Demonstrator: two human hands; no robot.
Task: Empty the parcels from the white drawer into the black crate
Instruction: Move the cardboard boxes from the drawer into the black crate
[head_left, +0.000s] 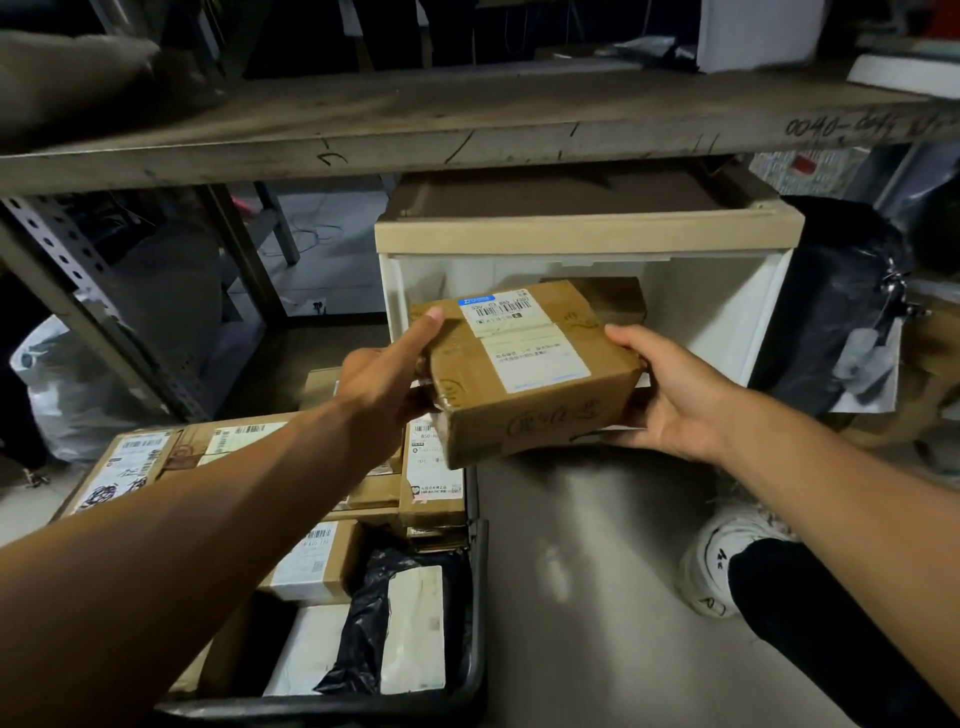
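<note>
black crate (475, 613) parcel-filled | left hand (382, 387), right hand (670, 395) grip cardboard parcel (524, 374)

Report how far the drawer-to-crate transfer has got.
Done: the black crate already holds many parcels. In hand: the left hand and right hand hold a brown box in front of the white drawer. Left: at least one more brown parcel sits inside the drawer.

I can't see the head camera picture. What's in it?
Two hands, left and right, hold a brown parcel in front of a white drawer where another parcel sits. A black crate full of parcels stands lower left, under a grey shelf.
</note>
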